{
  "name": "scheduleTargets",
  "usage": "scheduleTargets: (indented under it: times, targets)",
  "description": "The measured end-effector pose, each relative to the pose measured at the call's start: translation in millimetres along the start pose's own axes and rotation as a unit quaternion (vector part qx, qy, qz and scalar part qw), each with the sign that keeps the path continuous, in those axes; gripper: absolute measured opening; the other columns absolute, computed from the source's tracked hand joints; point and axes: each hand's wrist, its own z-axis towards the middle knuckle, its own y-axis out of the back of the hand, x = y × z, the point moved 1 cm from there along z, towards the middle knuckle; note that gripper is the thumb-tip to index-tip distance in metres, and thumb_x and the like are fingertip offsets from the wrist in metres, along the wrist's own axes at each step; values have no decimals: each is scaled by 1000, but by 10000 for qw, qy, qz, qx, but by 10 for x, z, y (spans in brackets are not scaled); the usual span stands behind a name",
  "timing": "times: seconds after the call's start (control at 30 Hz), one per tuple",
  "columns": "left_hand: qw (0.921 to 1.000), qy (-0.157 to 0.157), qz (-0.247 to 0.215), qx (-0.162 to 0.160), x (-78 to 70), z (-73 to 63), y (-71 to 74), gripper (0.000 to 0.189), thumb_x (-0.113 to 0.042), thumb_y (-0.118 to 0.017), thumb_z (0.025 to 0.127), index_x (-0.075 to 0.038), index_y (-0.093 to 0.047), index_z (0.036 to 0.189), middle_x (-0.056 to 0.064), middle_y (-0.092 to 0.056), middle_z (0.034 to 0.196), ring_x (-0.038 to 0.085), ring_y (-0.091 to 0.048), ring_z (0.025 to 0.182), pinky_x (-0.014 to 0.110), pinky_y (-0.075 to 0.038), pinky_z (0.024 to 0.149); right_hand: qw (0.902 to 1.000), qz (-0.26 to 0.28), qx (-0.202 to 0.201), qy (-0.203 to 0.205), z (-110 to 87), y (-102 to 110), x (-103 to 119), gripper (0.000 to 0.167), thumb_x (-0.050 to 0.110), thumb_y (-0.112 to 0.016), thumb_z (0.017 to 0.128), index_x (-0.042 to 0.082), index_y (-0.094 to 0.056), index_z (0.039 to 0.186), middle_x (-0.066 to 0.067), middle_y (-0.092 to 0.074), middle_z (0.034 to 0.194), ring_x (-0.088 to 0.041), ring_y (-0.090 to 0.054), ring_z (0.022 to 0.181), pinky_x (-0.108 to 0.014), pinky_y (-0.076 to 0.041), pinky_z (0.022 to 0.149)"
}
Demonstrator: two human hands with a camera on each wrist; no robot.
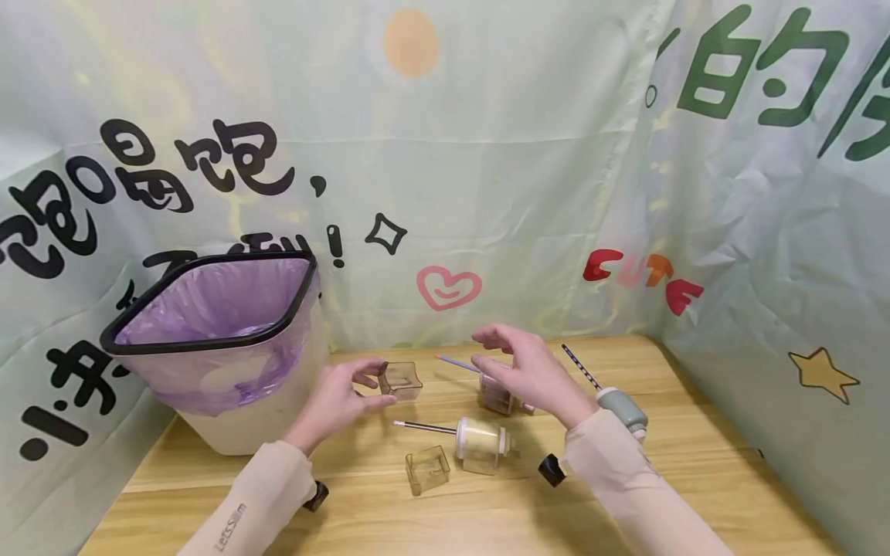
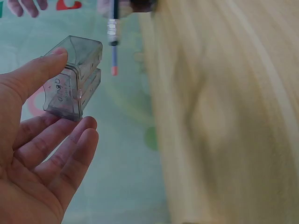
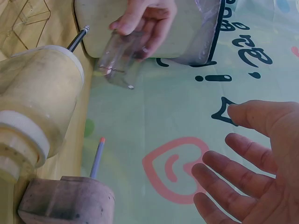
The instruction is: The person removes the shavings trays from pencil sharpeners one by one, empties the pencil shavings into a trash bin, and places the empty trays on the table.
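My left hand (image 1: 341, 395) pinches a smoky clear plastic box (image 2: 70, 88) between thumb and fingers, held up near the bin. Over the back sharpener my right hand (image 1: 524, 371) hovers with fingers spread and nothing in them. That pinkish-grey pencil sharpener (image 3: 70, 200) has a purple pencil (image 3: 97, 158) in it and is partly hidden by the hand in the head view. A cream pencil sharpener (image 1: 478, 446) lies in front, a black pencil (image 1: 427, 426) sticking out to the left. Next to it is a yellowish clear plastic box (image 1: 427, 471).
On the right lies a grey-blue sharpener (image 1: 624, 409) with a dotted pencil (image 1: 581, 366). A bin (image 1: 236, 428) with a purple liner stands at the left of the wooden table (image 1: 389, 525). Printed cloth (image 1: 487, 193) hangs behind and along the sides.
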Motion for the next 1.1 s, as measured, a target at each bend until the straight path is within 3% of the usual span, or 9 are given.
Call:
scheduleTargets:
  times: [0.17, 0.43, 0.83, 1.1]
  targets:
    - [9985, 345, -340, 261, 127, 69, -113, 64, -31, -94, 84, -11, -70, 140, 9, -78, 129, 25, -76, 109, 44, -65, 92, 10000, -16, -84, 29, -37, 47, -49, 35, 29, -74, 103, 15, -68, 134, -5, -73, 138, -30, -68, 131, -55, -53, 115]
    - [9954, 404, -655, 573, 316, 166, -331, 61, -27, -94, 84, -8, -72, 136, 12, -80, 120, 29, -78, 110, 46, -65, 97, 9996, -199, -106, -157, -118, 91, -146, 34, 32, -75, 103, 18, -69, 133, -3, -73, 136, -29, -69, 129, -56, -54, 114]
    - [9925, 231, -523, 1076, 314, 195, -595, 56, -25, -93, 85, -9, -72, 135, 12, -77, 126, 30, -75, 116, 43, -66, 96, 9989, -281, -162, -326, -211, 125, -245, 37, 39, -74, 103, 18, -68, 134, -3, -74, 135, -30, -69, 130, -57, -54, 112]
    - [9930, 114, -334, 1128, 317, 229, -680, 54, -27, -94, 84, -10, -74, 131, 11, -78, 125, 31, -76, 114, 47, -65, 97, 9986, -366, -186, -344, -237, 128, -290, 38, 39, -73, 103, 17, -68, 135, -3, -74, 135, -29, -69, 129, -55, -54, 113]
